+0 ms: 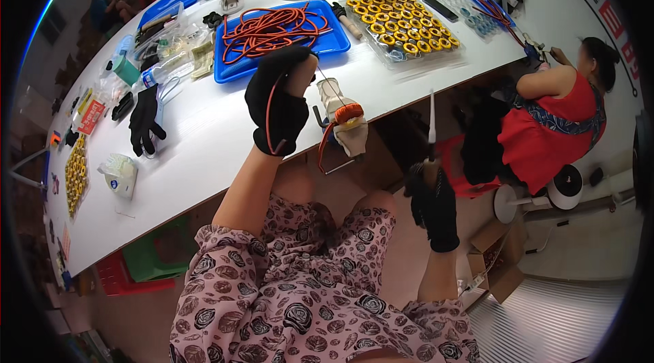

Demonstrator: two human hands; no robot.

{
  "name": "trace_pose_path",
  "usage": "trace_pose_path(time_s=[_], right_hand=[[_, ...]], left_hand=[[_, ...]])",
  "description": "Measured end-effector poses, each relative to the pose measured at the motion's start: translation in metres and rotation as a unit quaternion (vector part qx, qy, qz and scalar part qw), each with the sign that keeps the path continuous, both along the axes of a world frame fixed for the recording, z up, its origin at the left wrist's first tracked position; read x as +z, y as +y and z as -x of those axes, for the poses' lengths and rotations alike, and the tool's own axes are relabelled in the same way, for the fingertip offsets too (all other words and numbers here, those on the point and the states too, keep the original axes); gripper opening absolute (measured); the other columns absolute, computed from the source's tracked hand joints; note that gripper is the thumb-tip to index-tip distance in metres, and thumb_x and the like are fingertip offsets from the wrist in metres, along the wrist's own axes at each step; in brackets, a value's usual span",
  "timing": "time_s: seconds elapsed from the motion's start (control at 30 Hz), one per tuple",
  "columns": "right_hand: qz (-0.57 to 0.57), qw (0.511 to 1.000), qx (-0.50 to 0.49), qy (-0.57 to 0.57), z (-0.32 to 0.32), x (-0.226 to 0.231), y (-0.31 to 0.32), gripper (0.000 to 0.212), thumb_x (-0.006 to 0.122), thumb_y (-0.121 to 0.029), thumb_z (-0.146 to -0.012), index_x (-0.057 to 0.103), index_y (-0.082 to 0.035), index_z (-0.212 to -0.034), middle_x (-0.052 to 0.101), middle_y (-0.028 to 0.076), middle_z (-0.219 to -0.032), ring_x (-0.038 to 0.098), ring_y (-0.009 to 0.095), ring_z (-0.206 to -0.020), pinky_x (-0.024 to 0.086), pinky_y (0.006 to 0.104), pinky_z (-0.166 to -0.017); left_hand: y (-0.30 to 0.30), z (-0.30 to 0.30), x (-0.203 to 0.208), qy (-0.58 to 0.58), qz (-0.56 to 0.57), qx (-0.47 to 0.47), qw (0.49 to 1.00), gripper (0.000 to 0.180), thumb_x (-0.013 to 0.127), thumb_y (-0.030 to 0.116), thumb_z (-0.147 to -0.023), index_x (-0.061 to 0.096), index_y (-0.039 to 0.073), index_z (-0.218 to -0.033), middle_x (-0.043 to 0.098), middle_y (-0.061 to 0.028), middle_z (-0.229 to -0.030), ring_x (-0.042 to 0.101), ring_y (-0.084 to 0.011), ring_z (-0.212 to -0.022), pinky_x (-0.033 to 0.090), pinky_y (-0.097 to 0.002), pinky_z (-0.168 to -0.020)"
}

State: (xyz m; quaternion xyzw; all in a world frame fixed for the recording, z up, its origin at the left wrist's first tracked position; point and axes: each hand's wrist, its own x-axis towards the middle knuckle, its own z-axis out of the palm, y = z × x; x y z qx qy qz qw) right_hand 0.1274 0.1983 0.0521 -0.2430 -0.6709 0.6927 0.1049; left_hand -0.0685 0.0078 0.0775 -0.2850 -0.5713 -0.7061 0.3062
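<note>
My left hand (278, 100), in a black glove with bare fingertips, is raised at the table's front edge, its fingers curled around a reddish-brown wire (271, 100) that hangs down over the glove. Just right of it, a ring coil (349, 113) wound with orange-red wire sits in a holder (352, 138) wrapped in pale cloth at the table edge. Loose wire ends hang below the coil. My right hand (434, 209), also gloved in black, is out to the right, apart from the coil. It is closed on a slim tool (432, 121) with a long whitish shaft pointing up; its tip is blurred.
A blue tray (340, 39) of reddish-brown wires stands on the white table (184, 165), beside several yellow rings (402, 22). A spare black glove (144, 121), a bottle (160, 73) and a tissue pack (119, 175) lie left. A person in red (558, 117) sits at right.
</note>
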Motion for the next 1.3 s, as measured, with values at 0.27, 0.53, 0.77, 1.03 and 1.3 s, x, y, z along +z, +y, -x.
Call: trace_pose_path(time_s=[0.27,0.53,0.77,1.03,1.3], right_hand=[[-0.03,0.958,0.203,-0.202,-0.015,-0.001,-0.011,0.024,0.064,-0.023,-0.08,0.056,-0.008,-0.096,0.053,-0.002,-0.066,0.046,0.004,-0.05,0.037,0.0222,-0.044],[0.11,0.955,0.246,-0.125,0.04,-0.002,-0.03,0.017,0.059,-0.022,-0.083,0.054,-0.009,-0.092,0.047,-0.003,-0.06,0.043,0.004,-0.045,0.034,0.0211,-0.041],[0.057,0.94,0.253,-0.222,-0.035,-0.008,-0.014,0.018,0.057,-0.024,-0.085,0.054,-0.01,-0.095,0.047,-0.002,-0.057,0.042,0.005,-0.042,0.033,0.021,-0.038],[0.084,0.963,0.216,-0.137,-0.01,-0.029,-0.026,0.019,0.059,-0.023,-0.083,0.054,-0.01,-0.095,0.046,-0.003,-0.055,0.042,0.005,-0.042,0.033,0.0207,-0.038],[-0.009,0.957,0.264,-0.118,0.017,-0.013,-0.026,0.026,0.059,-0.029,-0.082,0.054,-0.007,-0.096,0.049,0.001,-0.06,0.049,0.009,-0.05,0.04,0.0251,-0.046]], left_hand=[[0.018,0.066,-0.034,-0.245,-0.009,-0.077,0.966,0.01,0.065,0.005,-0.078,0.063,0.004,-0.088,0.062,-0.0044,-0.074,0.055,-0.0095,-0.059,0.043,-0.0225,-0.052],[0.032,0.079,-0.071,-0.289,0.002,-0.178,0.94,0.013,0.062,0.001,-0.074,0.059,0.002,-0.086,0.06,-0.007,-0.071,0.053,-0.0126,-0.057,0.043,-0.0245,-0.053],[0.02,0.087,-0.048,-0.295,0.014,-0.215,0.931,0.012,0.062,0.003,-0.075,0.059,0.002,-0.086,0.059,-0.0069,-0.071,0.051,-0.0117,-0.055,0.04,-0.0235,-0.049],[0.022,0.093,-0.066,-0.303,0.095,-0.178,0.931,0.007,0.063,0.003,-0.07,0.06,0.005,-0.077,0.058,-0.0027,-0.068,0.054,-0.0107,-0.06,0.043,-0.024,-0.056],[0.023,0.081,-0.051,-0.268,0.159,-0.194,0.93,0.009,0.064,0.002,-0.071,0.061,0.004,-0.08,0.06,-0.0054,-0.073,0.056,-0.0121,-0.063,0.044,-0.0235,-0.057]])
